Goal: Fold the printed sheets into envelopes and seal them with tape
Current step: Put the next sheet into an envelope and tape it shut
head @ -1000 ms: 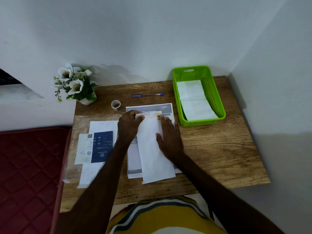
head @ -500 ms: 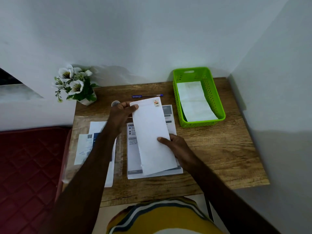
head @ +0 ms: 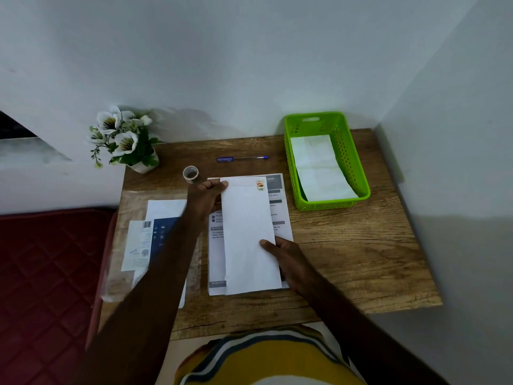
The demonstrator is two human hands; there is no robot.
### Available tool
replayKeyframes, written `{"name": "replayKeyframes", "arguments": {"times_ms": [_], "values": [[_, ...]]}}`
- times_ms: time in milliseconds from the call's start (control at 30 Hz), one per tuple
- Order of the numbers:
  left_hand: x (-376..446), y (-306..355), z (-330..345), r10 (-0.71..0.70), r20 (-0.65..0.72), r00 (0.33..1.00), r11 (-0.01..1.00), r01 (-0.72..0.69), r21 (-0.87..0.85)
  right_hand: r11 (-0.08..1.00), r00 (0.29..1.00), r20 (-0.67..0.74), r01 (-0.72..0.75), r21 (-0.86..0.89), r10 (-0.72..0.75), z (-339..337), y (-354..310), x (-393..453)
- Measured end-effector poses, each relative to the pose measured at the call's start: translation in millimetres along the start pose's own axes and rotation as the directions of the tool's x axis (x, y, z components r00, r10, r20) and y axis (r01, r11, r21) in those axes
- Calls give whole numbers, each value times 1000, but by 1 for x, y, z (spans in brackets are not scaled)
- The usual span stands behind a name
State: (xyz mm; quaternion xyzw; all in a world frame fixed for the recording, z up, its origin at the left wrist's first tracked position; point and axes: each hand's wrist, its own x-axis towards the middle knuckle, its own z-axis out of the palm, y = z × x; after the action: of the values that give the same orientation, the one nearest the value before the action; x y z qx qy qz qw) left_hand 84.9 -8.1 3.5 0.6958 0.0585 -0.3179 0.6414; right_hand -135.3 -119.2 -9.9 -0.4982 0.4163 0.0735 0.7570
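Now you hold the envelope (head: 248,234) by two corners above the sheets (head: 280,215) stacked at the table's (head: 361,259) centre. Your left hand (head: 204,200) pinches the far left corner, thumb on top and fingers closed beneath. Your right hand (head: 288,257) grips the near right edge, thumb pressed on the face, the other fingers hidden under the paper. A small stamp (head: 260,185) marks the far right corner; whether a strip of tape already crosses the far end cannot be told.

Risks from here, as judgement: the tape roll (head: 190,173) stands just beyond your left hand, so a careless reach may knock it rolling toward the plant (head: 125,140). Releasing one corner lets the long envelope swing or sag, which could reopen a fold that is not yet taped. Lowering it askew may drag the loose sheets beneath out of square. The basket (head: 358,168), already holding folded paper (head: 319,168), sits well apart at the right; a one-handed transfer could bend the envelope against its rim. The pen (head: 241,158) lies clear, far side.
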Motion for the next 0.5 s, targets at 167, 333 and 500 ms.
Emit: {"name": "replayKeyframes", "arguments": {"times_ms": [167,333,500], "values": [[7,-7,-3,-31,-1,1000,999,31,-19,1000,1000,5,2,-12,-2,0,-2,-1],[10,-11,-6,-40,8,999,999,40,-14,1000,1000,-3,-8,-14,8,1,-4,-3],[8,-10,-5,-53,-5,999,998,53,-33,999,1000,12,-19,42,18,1,-6,-4]]}}
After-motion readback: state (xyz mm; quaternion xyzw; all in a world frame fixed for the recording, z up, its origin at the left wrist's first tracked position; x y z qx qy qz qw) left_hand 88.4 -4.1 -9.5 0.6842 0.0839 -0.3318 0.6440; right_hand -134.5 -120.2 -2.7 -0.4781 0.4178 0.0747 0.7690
